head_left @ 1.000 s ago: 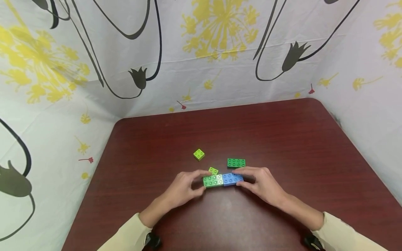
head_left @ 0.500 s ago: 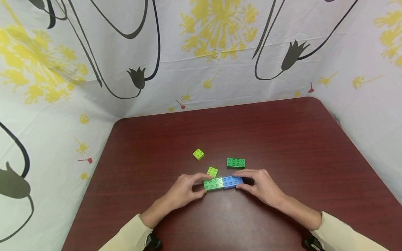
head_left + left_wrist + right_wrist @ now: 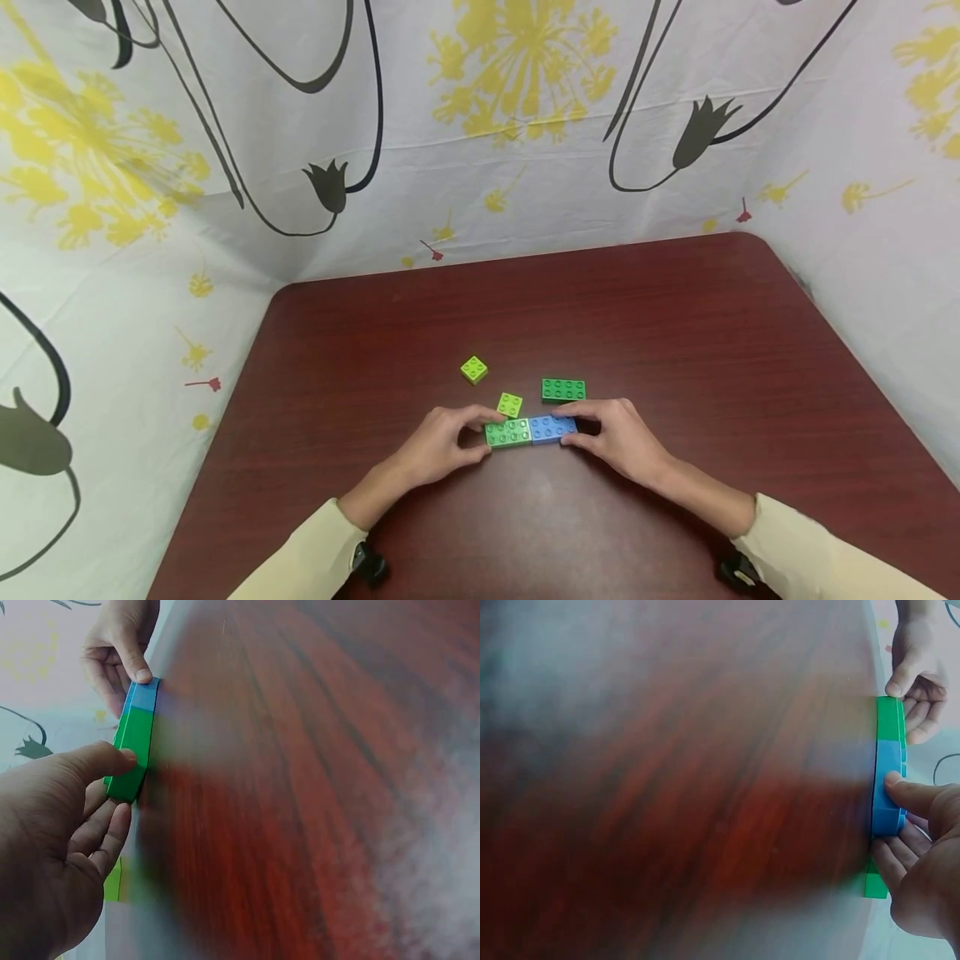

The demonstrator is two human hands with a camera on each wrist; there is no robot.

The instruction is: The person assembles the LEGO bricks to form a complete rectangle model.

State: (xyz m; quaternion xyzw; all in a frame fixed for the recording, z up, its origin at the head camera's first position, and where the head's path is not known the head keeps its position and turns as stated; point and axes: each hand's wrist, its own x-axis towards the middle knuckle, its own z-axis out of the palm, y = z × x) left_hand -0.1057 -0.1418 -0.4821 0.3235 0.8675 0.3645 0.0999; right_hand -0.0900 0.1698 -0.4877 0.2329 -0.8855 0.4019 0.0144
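In the head view a green building brick (image 3: 507,433) and a blue building brick (image 3: 552,428) lie end to end, their short ends touching. My left hand (image 3: 444,446) pinches the green one between thumb and fingers at its left part. My right hand (image 3: 618,437) pinches the blue one at its right part. The left wrist view has my left thumb on the near side of the green brick (image 3: 131,742). In the right wrist view my right thumb presses the near side of the blue brick (image 3: 886,799). Some fingers are hidden behind the bricks.
Just behind the pair lies a small lime brick (image 3: 510,405), close to my left fingertips. Another lime brick (image 3: 474,369) sits farther back. A darker green brick (image 3: 563,389) lies behind the blue one. All rest on a dark red table (image 3: 420,325) with patterned cloth (image 3: 570,208) around it.
Both hands draw the joined row slightly toward me, then push it back away. The nearer lime brick has shifted a little and stands straighter. My right forearm has moved slightly left.
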